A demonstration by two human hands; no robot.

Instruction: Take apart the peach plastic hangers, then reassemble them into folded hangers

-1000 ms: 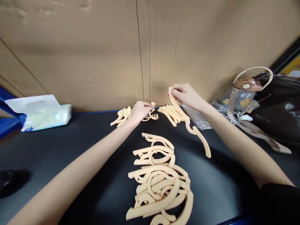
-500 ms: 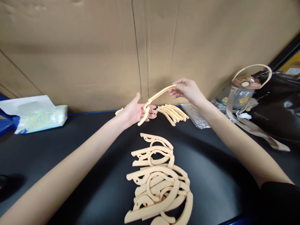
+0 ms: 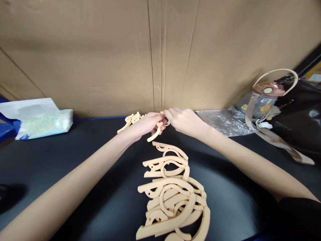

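Observation:
My left hand (image 3: 153,123) is closed on a beige curved plastic piece (image 3: 154,134), whose arm sticks out below the fingers. My right hand (image 3: 179,120) meets it from the right, fingers bent together at the top of the held piece; what they pinch is largely hidden. Small beige hook pieces (image 3: 132,118) lie just left of and behind my left hand. Nearer me, overlapping beige folding hanger parts (image 3: 173,197) form a long pile on the black table (image 3: 105,187).
A tissue pack (image 3: 47,122) lies at the left. Clear plastic wrap (image 3: 220,121), a bottle with a strap (image 3: 263,103) and a black bag (image 3: 301,117) are at the right. A cardboard wall (image 3: 105,57) stands behind.
My right hand has come down and left to my left hand, which has closed from an open palm. The long piece held out between them is now mostly hidden. The view has shifted slightly.

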